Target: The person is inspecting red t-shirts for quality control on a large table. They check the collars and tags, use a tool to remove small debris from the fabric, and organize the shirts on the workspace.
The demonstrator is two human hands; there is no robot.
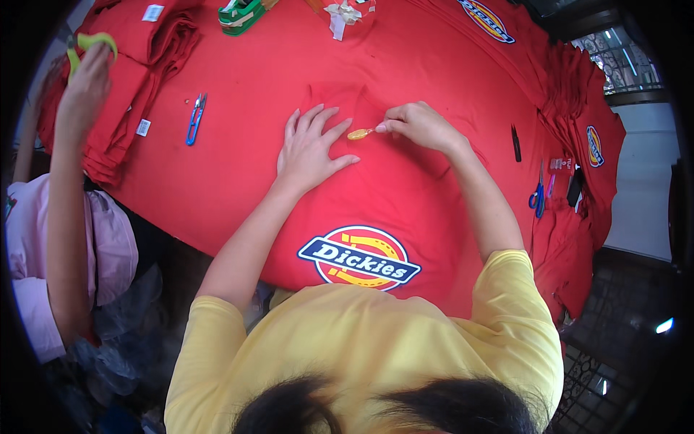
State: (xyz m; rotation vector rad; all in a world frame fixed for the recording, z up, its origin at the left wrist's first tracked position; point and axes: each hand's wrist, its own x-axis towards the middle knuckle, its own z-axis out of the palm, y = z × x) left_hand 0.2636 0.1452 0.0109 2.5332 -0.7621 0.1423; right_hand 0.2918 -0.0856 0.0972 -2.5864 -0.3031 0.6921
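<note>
A red T-shirt lies spread in front of me, with a printed logo of blue, white and yellow near its lower edge. My left hand rests flat on the cloth, fingers spread, holding nothing. Just to its right, my right hand pinches the thin end of a small amber tool with an oval head. The head points left, close to my left fingertips and against or just over the fabric. I cannot tell the tool's exact kind.
At the left, a co-worker's hand holds a yellow-green tool over folded red garments. Blue thread snips lie left of me. Blue-handled scissors and a black tool lie right. A green tape dispenser stands at the back.
</note>
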